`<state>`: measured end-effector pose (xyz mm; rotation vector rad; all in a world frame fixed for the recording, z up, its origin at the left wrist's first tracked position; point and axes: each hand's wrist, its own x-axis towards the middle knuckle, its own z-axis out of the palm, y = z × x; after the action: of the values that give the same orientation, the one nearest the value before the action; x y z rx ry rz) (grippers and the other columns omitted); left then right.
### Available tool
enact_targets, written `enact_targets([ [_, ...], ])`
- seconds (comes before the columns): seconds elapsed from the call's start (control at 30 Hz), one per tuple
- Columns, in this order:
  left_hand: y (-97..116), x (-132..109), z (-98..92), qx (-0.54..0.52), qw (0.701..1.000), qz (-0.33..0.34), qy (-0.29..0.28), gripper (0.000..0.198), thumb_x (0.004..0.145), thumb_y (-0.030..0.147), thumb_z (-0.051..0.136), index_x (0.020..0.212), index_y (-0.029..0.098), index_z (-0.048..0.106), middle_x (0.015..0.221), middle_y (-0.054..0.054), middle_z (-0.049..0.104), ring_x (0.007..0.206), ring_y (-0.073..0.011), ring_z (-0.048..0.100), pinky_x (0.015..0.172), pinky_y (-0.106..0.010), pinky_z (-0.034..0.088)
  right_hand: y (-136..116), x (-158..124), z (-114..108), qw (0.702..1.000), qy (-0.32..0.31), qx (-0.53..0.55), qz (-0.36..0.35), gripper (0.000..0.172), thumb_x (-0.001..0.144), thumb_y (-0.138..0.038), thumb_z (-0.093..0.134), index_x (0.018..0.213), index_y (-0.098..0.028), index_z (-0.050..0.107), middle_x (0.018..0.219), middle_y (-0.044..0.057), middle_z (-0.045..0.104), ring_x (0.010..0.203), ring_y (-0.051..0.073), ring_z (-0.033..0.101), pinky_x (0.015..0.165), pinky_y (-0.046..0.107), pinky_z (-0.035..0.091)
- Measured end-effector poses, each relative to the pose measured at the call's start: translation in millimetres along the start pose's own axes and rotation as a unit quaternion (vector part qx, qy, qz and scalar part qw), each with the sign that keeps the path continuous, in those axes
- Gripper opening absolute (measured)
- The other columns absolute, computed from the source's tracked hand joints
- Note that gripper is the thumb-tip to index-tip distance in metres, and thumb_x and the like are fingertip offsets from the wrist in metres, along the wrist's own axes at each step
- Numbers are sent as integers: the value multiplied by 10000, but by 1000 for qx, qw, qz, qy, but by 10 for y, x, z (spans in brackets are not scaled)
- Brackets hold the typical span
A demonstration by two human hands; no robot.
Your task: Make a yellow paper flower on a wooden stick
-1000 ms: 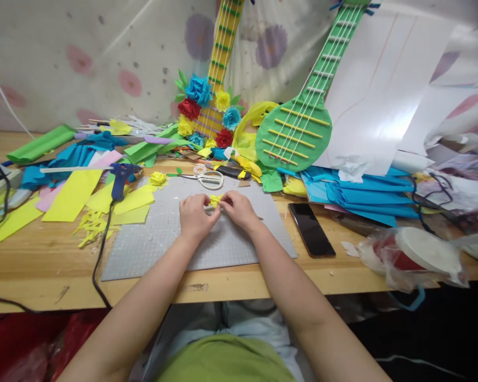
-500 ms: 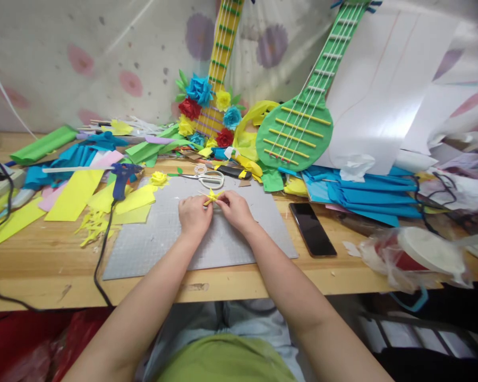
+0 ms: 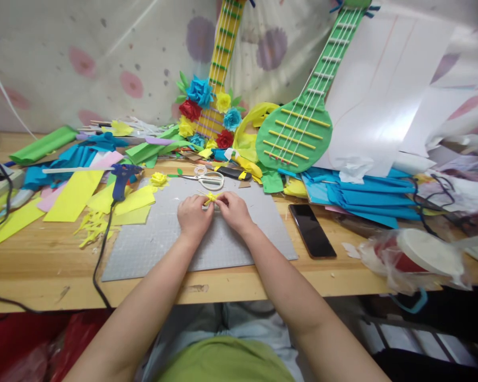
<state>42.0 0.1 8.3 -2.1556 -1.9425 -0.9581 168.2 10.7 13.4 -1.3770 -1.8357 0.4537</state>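
Between my two hands is a small yellow paper flower (image 3: 211, 198), held over the grey cutting mat (image 3: 155, 249). My left hand (image 3: 195, 215) is closed on it from the left, the fingers curled. From the right, my right hand (image 3: 236, 211) pinches its edge. My fingers hide much of the flower's lower part. Just beyond the hands lie white-handled scissors (image 3: 213, 181), with a black and yellow utility knife (image 3: 233, 173) behind them. A finished-looking yellow paper rose (image 3: 159, 179) rests at the mat's upper left.
A blue glue gun (image 3: 121, 180) with its cord lies left, among yellow paper strips (image 3: 75, 193). A phone (image 3: 312, 230) sits right of the mat. Behind stand a green paper guitar (image 3: 297, 132) and a yellow one (image 3: 219, 69) with flowers. Blue crepe paper (image 3: 366, 193) and a bagged cup (image 3: 414, 254) are at right.
Both hands stay at nearly the same place, with small finger movements. The flower's yellow petals look more gathered than before, when pointed tips stuck up.
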Motion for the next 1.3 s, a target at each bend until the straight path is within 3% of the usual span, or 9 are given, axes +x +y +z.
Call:
enact_targets([
  [0.2,-57,22,2,4,1000,19,-8,210,790,335,479,750,206,640,757,-41,648,753,-192,567,671,-314,324,-12,-7,8,999,-26,-22,-3,76,794,-183,496,760,-171,563,777,36,602,745,137,529,704,249,397],
  [0.53,-51,8,34,-4,1000,29,-8,213,808,285,445,820,201,641,781,-48,638,735,-180,563,635,-285,347,-7,-3,0,998,-41,-56,9,119,828,-197,457,823,-171,573,847,48,620,807,141,540,737,248,387],
  [0.87,-47,-20,57,-63,996,-60,-20,225,784,322,469,844,212,656,847,-36,657,797,-172,584,663,-263,387,-36,-11,85,991,-76,-110,27,184,872,-207,383,898,-156,557,910,73,611,844,150,534,746,252,376],
  [1.3,-21,-6,22,-49,995,-73,-37,245,766,346,464,842,214,657,864,-38,670,778,-178,600,613,-270,374,-52,-30,102,990,-59,-129,8,161,862,-225,385,866,-173,538,865,58,585,794,149,519,700,255,374],
])
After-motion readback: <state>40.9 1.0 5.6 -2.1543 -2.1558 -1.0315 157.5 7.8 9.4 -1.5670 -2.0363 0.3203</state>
